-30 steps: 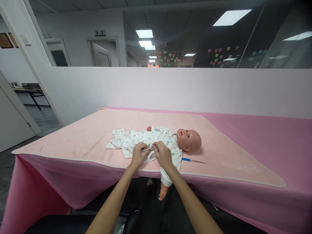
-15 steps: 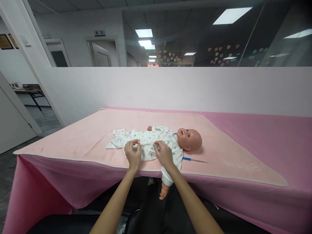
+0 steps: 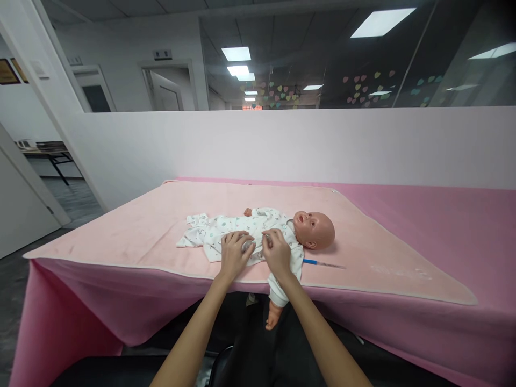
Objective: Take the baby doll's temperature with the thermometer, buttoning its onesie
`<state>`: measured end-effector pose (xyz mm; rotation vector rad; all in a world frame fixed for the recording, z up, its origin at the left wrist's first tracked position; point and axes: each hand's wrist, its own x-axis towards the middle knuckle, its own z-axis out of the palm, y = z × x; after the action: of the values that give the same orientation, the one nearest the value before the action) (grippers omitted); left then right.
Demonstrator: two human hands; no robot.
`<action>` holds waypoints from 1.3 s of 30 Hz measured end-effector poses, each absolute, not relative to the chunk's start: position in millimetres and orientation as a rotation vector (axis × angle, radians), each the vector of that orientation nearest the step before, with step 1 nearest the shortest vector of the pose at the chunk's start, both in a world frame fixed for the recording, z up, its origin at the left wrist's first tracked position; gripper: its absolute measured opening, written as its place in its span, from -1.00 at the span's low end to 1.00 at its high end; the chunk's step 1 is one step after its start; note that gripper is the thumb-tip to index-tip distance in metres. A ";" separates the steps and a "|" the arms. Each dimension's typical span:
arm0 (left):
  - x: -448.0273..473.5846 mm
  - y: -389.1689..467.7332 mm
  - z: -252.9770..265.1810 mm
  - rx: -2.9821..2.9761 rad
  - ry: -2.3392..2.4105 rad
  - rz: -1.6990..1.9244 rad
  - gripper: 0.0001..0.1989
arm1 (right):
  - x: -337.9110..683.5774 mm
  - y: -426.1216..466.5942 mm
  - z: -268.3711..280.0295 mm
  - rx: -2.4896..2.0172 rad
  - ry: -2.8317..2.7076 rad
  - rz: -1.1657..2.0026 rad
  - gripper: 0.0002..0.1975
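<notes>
On its back lies a baby doll [image 3: 314, 230], head to the right, dressed in a white patterned baby outfit [image 3: 217, 228]. My left hand [image 3: 236, 253] is over the outfit's middle, thumb and fingertips nearly together on the cloth. Just to its right, my right hand [image 3: 277, 252] pinches the garment at the doll's chest. The exact bit of cloth between the fingertips is mostly hidden. The doll's near arm [image 3: 274, 314] hangs over the table's front edge, beside my right wrist. A blue-ended thermometer-like stick [image 3: 324, 264] lies near the doll's shoulder.
A peach mat [image 3: 133, 226] spreads under the doll over a pink tablecloth [image 3: 451, 226]. Behind the table stands a white partition [image 3: 306, 145] with glass above. The table's front edge is close to my body. At far left, a side table [image 3: 48, 153] holds dark items.
My left hand has slid right along the outfit, closer to my right hand, and its fingers have turned over the cloth. My right hand has moved slightly right. The doll stays in place.
</notes>
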<state>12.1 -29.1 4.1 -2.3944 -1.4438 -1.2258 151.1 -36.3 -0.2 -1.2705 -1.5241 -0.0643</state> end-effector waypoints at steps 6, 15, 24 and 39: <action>4.5 -17.8 -0.9 -2.260 -1.730 -1.627 -0.75 | 227.1 -71.4 -14.3 -1.443 -1.175 -0.347 -0.76; -4.0 -15.8 -1.7 -1.895 -1.857 -2.254 -0.68 | 327.3 -113.5 -49.9 -2.013 -1.525 -0.151 -0.74; -8.6 -15.3 -3.6 -1.923 -1.850 -2.265 -0.71 | 309.8 -111.7 83.2 -1.360 -1.306 0.604 -0.64; -16.0 -10.2 -7.9 -1.983 -1.845 -2.211 -0.72 | 247.1 -57.1 142.0 -1.226 -1.132 0.954 -0.62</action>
<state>-16.0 -10.2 -7.9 -1.9832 -1.8454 -2.2110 247.1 -57.1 142.0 -1.2258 -1.1320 0.9541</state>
